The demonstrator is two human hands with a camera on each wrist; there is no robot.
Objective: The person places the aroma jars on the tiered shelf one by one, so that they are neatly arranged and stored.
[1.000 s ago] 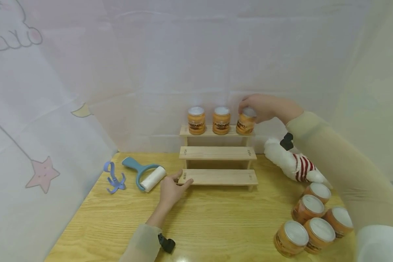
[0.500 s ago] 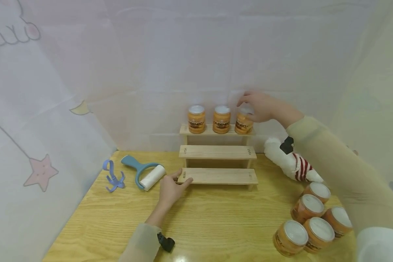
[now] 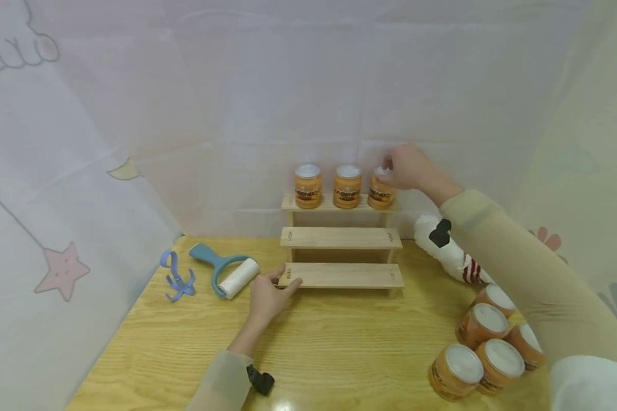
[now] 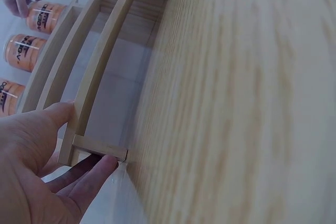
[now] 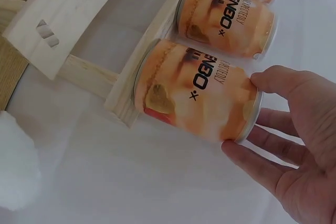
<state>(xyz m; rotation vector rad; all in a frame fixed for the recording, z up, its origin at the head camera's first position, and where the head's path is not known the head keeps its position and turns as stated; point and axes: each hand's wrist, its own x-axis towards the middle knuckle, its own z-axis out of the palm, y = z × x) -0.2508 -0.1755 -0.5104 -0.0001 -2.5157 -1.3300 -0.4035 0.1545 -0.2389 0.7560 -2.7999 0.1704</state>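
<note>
A three-step wooden stand (image 3: 341, 275) stands against the cloth backdrop. On its top step are three orange-labelled cans in a row: a left can (image 3: 308, 191), a middle can (image 3: 347, 191) and a right can (image 3: 381, 197). My right hand (image 3: 411, 166) pinches the right can near its upper rim, thumb on the label side and fingers round the other side. The right can (image 5: 194, 93) sits upright at the step's end. With thumb and fingers, my left hand (image 3: 265, 297) grips the left end of the lowest step, fingertips by its short leg (image 4: 100, 148).
Several more cans (image 3: 463, 365) cluster at the table's right, below my right sleeve. Behind them lies a white plush toy (image 3: 442, 251) with red stripes. Left of the stand are a blue-handled lint roller (image 3: 239, 278) and a purple hook-like piece (image 3: 180, 282).
The right can has turned so its label faces more to the front, and it has shifted slightly left. My right hand's grip on it has changed. My left hand has stayed put.
</note>
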